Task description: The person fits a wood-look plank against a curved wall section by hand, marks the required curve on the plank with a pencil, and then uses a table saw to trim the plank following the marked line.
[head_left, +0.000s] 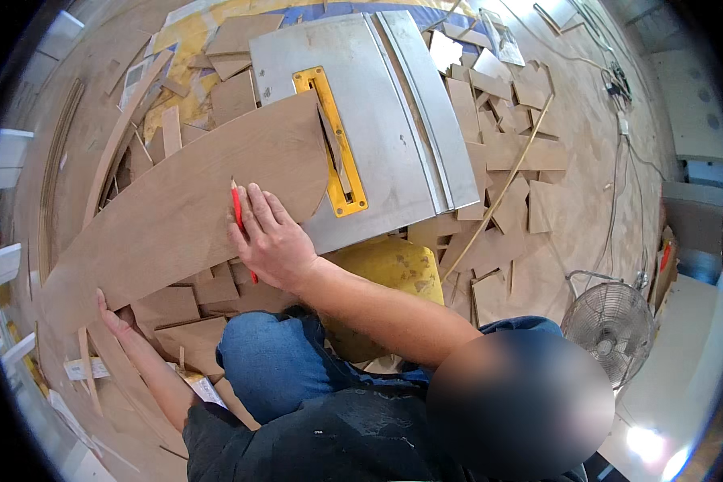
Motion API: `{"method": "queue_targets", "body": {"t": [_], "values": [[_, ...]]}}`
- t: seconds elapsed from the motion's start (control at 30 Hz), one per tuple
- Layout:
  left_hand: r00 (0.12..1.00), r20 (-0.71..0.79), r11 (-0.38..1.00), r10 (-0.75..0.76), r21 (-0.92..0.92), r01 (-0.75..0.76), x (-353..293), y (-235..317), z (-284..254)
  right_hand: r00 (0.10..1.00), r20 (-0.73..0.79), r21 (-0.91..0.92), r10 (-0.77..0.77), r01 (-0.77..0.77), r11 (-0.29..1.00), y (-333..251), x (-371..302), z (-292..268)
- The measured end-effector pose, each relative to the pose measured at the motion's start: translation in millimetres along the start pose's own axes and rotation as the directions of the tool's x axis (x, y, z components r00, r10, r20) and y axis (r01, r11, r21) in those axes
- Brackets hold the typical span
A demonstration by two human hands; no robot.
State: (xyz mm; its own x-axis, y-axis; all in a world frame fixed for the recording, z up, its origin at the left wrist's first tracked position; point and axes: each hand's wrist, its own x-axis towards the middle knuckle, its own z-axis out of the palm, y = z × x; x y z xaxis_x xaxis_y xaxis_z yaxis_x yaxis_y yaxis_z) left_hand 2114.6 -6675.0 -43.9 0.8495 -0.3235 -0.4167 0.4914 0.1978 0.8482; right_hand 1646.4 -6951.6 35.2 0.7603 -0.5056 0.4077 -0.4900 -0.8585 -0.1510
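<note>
A long brown wooden board (161,193) with a rounded right end lies across the grey table saw top (386,161), its left part reaching beyond the table. The curved end is beside the saw blade (334,149), which stands in a yellow insert plate (347,193). My right hand (271,245) presses on the board near that end, with a red pencil (237,206) held between thumb and fingers. At the board's near left edge, my left hand (114,320) grips it; one digit shows, and the fingers beneath are hidden.
Offcuts (526,153) litter the floor around the saw, with a long thin strip (502,193) leaning over them at right. A yellow saw body (394,269) sits by my knees. A wire fan (609,333) stands at lower right; cables (618,153) run across the floor.
</note>
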Motion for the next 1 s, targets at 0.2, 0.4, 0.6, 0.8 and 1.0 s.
{"method": "queue_targets", "body": {"t": [0.2,0.4,0.6,0.8,1.0], "values": [[1.000,-0.009,0.998,0.010,0.064,-0.009,-18,-1,15,1.000,-0.004,-0.003,-0.031,0.031,1.000,1,1,0],[0.999,-0.020,0.991,0.026,0.135,-0.023,20,3,18,0.997,-0.021,-0.046,-0.080,0.079,0.996,-6,14,1],[1.000,-0.010,0.990,0.014,0.139,-0.013,59,20,-27,0.984,0.117,0.061,-0.135,0.128,0.990,-41,48,4],[0.982,0.049,0.976,0.181,0.117,-0.185,51,28,-33,0.996,-0.063,0.123,-0.060,0.067,0.990,-4,64,10],[0.985,-0.032,0.978,0.170,-0.121,-0.173,58,3,45,0.995,-0.077,-0.005,0.066,-0.067,0.998,35,85,39]]}}
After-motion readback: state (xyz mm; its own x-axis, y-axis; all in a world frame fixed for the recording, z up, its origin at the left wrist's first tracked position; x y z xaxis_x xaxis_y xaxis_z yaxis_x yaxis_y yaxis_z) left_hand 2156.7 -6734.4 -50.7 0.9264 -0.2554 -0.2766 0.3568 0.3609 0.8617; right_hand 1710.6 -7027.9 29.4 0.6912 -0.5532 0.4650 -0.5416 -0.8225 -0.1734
